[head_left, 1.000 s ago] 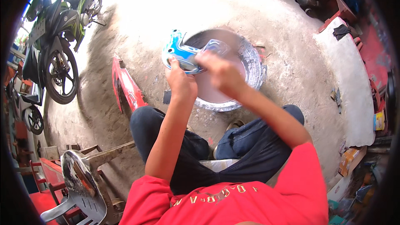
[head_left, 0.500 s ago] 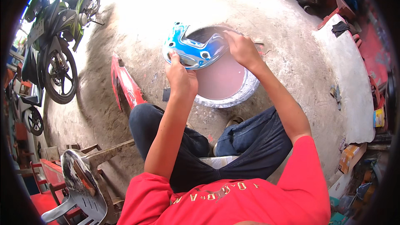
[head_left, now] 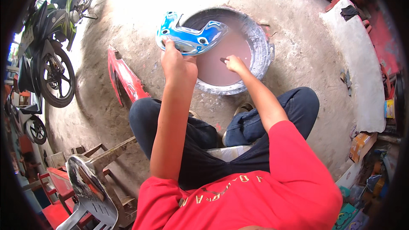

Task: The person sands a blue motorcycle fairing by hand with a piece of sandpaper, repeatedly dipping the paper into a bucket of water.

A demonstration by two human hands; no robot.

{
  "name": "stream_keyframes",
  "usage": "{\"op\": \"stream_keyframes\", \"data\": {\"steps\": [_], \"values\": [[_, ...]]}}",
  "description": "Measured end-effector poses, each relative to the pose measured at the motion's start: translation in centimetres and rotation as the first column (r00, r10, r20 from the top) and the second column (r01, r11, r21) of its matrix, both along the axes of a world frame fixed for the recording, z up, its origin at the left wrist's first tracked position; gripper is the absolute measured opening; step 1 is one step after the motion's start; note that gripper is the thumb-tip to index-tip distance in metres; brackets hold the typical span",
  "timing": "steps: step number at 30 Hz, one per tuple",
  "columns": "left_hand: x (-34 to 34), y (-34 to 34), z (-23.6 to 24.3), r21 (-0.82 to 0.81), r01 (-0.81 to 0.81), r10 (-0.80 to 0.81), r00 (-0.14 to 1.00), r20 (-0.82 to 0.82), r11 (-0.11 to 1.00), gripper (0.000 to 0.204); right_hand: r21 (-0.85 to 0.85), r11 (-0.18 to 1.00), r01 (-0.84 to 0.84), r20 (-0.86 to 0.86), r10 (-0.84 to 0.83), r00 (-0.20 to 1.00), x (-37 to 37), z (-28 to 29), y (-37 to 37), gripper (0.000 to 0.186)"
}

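In my left hand (head_left: 179, 64) is a glossy blue and silver motorcycle fairing panel (head_left: 187, 37), gripped by its lower left edge with the thumb on top. The curved panel has several round holes and is tilted over the left part of a round tub (head_left: 260, 57) of murky pinkish water (head_left: 219, 70). My right hand (head_left: 237, 65), apart from the panel, is closed over the water, pinching a small dark flat piece (head_left: 223, 60). That piece looks like sandpaper, though it is too small to be certain.
A red fairing panel (head_left: 128, 79) lies on the concrete floor left of my knee. Motorcycles (head_left: 55, 66) are parked at the far left. A worn plastic chair (head_left: 91, 187) stands at lower left. A pale slab (head_left: 358, 72) with a black cloth (head_left: 349, 12) runs along the right.
My right hand has left the panel's right end and come down toward me, over the water. The panel, still in my left hand, has shifted slightly left.
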State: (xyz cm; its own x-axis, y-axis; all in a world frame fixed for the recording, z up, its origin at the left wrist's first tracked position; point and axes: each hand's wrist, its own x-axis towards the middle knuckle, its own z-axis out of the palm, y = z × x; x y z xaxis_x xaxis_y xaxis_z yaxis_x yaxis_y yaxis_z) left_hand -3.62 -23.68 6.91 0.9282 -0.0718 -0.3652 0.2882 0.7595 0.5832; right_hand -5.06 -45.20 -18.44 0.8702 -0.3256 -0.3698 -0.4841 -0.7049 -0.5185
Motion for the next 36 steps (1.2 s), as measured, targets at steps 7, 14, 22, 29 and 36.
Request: {"op": "stream_keyframes", "data": {"steps": [7,14,22,29,36], "values": [[-0.9,-1.8,2.4,-0.063,0.08,-0.084,0.994,-0.067,0.995,0.039,0.074,0.996,0.056,-0.139,-0.046,0.989,-1.0,-7.7,-0.5,0.025],[-0.3,0.1,1.3,-0.052,0.031,-0.033,0.999,-0.042,0.998,0.037,0.352,0.936,-0.023,-0.113,0.067,0.991,3.5,0.6,-1.6,0.068],[-0.3,-1.7,1.3,-0.083,0.019,-0.027,0.996,-0.087,0.996,0.04,0.069,0.988,-0.136,0.419,0.095,0.903,6.1,20.0,-8.8,0.037],[-1.2,-2.4,-0.1,-0.068,0.069,-0.076,0.993,-0.095,0.995,0.039,-0.203,0.878,-0.433,0.772,0.416,0.481,-4.0,23.5,4.6,0.033],[-1.8,-1.8,-0.3,-0.034,0.042,-0.044,0.996,-0.075,0.999,0.036,-0.064,0.939,-0.337,0.708,0.281,0.648,-3.4,22.6,4.8,0.029]]}}
